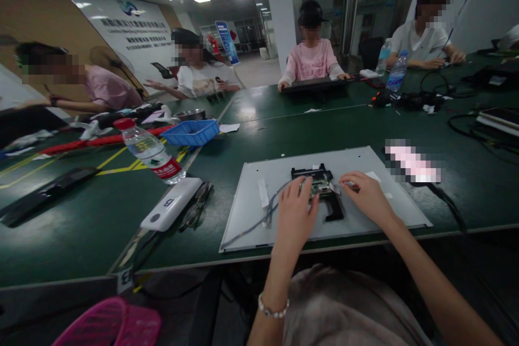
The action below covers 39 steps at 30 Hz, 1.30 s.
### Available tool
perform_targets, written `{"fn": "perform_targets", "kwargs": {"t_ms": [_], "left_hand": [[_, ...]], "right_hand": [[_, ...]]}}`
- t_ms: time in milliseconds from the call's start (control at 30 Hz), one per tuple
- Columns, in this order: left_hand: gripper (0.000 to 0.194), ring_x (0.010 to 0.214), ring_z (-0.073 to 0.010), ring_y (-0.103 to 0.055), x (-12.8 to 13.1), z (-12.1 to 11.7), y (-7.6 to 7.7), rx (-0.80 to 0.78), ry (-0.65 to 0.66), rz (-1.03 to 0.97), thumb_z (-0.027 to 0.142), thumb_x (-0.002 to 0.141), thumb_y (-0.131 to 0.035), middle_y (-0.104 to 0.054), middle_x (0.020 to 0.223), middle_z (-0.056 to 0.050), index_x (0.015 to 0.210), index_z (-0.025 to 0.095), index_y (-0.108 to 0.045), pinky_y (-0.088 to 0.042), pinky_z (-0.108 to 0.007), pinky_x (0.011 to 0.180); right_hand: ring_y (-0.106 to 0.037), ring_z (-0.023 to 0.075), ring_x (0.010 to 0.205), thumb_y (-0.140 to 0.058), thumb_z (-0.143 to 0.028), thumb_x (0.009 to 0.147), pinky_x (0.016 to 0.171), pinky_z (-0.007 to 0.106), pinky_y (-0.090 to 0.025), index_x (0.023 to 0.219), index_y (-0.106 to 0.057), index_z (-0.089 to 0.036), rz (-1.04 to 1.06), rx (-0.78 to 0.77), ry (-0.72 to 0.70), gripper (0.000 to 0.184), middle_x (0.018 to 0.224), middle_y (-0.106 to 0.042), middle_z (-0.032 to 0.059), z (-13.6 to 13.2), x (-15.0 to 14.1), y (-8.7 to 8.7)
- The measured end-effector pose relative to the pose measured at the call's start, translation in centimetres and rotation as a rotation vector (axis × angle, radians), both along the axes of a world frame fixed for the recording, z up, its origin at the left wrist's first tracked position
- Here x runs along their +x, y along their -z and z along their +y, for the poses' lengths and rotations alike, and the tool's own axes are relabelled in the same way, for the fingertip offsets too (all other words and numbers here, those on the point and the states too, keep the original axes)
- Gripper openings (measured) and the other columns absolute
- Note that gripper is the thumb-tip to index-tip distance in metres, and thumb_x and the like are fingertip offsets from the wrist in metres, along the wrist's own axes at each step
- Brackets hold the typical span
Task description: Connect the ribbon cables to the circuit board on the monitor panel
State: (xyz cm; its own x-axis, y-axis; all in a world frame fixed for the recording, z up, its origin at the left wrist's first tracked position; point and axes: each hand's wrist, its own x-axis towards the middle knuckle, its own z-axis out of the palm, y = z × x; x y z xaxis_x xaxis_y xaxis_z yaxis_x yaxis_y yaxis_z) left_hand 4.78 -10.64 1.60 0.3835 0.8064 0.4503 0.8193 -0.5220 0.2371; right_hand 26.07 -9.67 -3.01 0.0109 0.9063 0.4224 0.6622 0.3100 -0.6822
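A flat grey display panel [239, 205] lies on the green table before me. On it sits a green circuit board [322, 188] in a black plastic frame [334, 211]. My left hand [294, 208] rests at the board's left side, its fingers stretched out and the thumb apart. A grey cable [247, 230] runs from beside this hand to the panel's lower left. At the board's right edge my right hand [367, 194] has thumb and fingertips pinched together; what lies between them is too small to make out. A small whitish piece [335, 188] shows beside those fingertips.
To the left are a water bottle [148, 151], a white power bank [172, 204], glasses [197, 205] and a blue tray [192, 132]. A blurred-out phone-like item [411, 162] with a black cable lies right. Several people sit around the table. A pink basket [113, 324] stands below.
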Motion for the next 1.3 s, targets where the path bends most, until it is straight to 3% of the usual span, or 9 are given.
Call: {"fn": "perform_targets", "kwargs": {"t_ms": [167,233,367,533,733,867,1100,1200,1300], "left_hand": [[0.039,0.090,-0.0179,-0.062,-6.9,4.2,-1.2,-0.087,-0.187,-0.116,0.020,0.087,-0.049,-0.051,0.125,-0.013,0.126,0.016,-0.049,-0.047,-0.036,0.091],[0.045,0.076,-0.0137,-0.062,-9.3,5.8,-1.2,-0.207,-0.171,-0.109,0.019,0.084,-0.051,-0.049,0.127,-0.013,0.128,0.016,-0.046,-0.049,-0.033,0.085],[0.052,0.071,-0.0126,-0.061,-11.7,7.7,-0.6,-0.364,-0.126,-0.048,0.014,0.078,-0.051,-0.054,0.122,-0.011,0.130,0.016,-0.046,-0.049,-0.030,0.082],[0.040,0.076,-0.0161,-0.062,-11.6,8.4,-0.1,-0.365,-0.115,-0.006,0.012,0.073,-0.050,-0.065,0.100,-0.008,0.112,0.016,-0.061,-0.048,-0.029,0.079],[0.024,0.069,-0.0172,-0.062,-12.1,8.2,-2.0,-0.362,-0.099,-0.204,0.030,0.080,-0.049,-0.069,0.080,-0.004,0.087,0.018,-0.068,-0.048,-0.028,0.070],[0.028,0.067,-0.0156,-0.060,-12.1,7.6,-2.9,-0.391,-0.030,-0.388,0.038,0.080,-0.052,-0.069,0.080,-0.004,0.091,0.017,-0.067,-0.048,-0.027,0.066],[0.023,0.073,-0.0167,-0.062,-10.2,5.7,-1.3,-0.467,-0.064,-0.207,0.030,0.080,-0.052,-0.068,0.085,-0.004,0.095,0.018,-0.066,-0.049,-0.028,0.072],[0.037,0.075,-0.0152,-0.062,-9.5,4.6,-0.8,-0.323,-0.167,-0.186,0.026,0.079,-0.056,-0.061,0.106,-0.006,0.115,0.019,-0.056,-0.049,-0.030,0.076],[0.034,0.085,-0.0180,-0.061,-8.9,3.1,-0.9,-0.128,-0.220,-0.117,0.024,0.083,-0.053,-0.055,0.114,-0.008,0.116,0.020,-0.053,-0.048,-0.034,0.083]], "right_hand": [[-0.062,0.0211,0.088,-0.050,-0.020,0.084,0.078,0.035,-0.050,0.088,-0.067,-0.021,-0.012,-0.001,-0.025,0.017,0.096,-0.067,0.0065,-0.2,-0.1,-0.2],[-0.062,0.0214,0.088,-0.051,-0.020,0.084,0.078,0.035,-0.050,0.088,-0.067,-0.021,-0.024,0.006,-0.027,0.017,0.096,-0.067,0.0064,-0.2,-0.1,-0.2],[-0.062,0.0211,0.088,-0.050,-0.019,0.083,0.078,0.035,-0.049,0.088,-0.067,-0.021,-0.041,0.005,-0.035,0.018,0.096,-0.067,0.0060,-0.2,-0.1,-0.1],[-0.061,0.0206,0.088,-0.050,-0.019,0.084,0.080,0.035,-0.048,0.087,-0.067,-0.021,-0.065,0.000,-0.041,0.017,0.095,-0.067,0.0052,-0.2,0.0,-0.2],[-0.061,0.0200,0.087,-0.050,-0.019,0.084,0.080,0.035,-0.048,0.086,-0.066,-0.021,-0.061,-0.024,-0.052,0.016,0.094,-0.067,0.0053,-0.2,0.0,-0.3],[-0.061,0.0200,0.087,-0.049,-0.019,0.085,0.080,0.035,-0.047,0.087,-0.066,-0.021,-0.061,-0.028,-0.061,0.017,0.094,-0.068,0.0052,-0.3,0.0,-0.4],[-0.061,0.0203,0.088,-0.049,-0.019,0.083,0.081,0.035,-0.047,0.086,-0.067,-0.021,-0.066,-0.011,-0.060,0.017,0.094,-0.068,0.0050,-0.1,0.0,-0.1],[-0.061,0.0201,0.088,-0.049,-0.018,0.083,0.081,0.035,-0.048,0.087,-0.067,-0.021,-0.061,-0.009,-0.065,0.019,0.095,-0.068,0.0049,-0.1,0.0,-0.1],[-0.061,0.0203,0.087,-0.049,-0.018,0.083,0.080,0.035,-0.048,0.087,-0.067,-0.021,-0.067,-0.011,-0.066,0.019,0.094,-0.068,0.0047,-0.2,0.1,-0.2]]}}
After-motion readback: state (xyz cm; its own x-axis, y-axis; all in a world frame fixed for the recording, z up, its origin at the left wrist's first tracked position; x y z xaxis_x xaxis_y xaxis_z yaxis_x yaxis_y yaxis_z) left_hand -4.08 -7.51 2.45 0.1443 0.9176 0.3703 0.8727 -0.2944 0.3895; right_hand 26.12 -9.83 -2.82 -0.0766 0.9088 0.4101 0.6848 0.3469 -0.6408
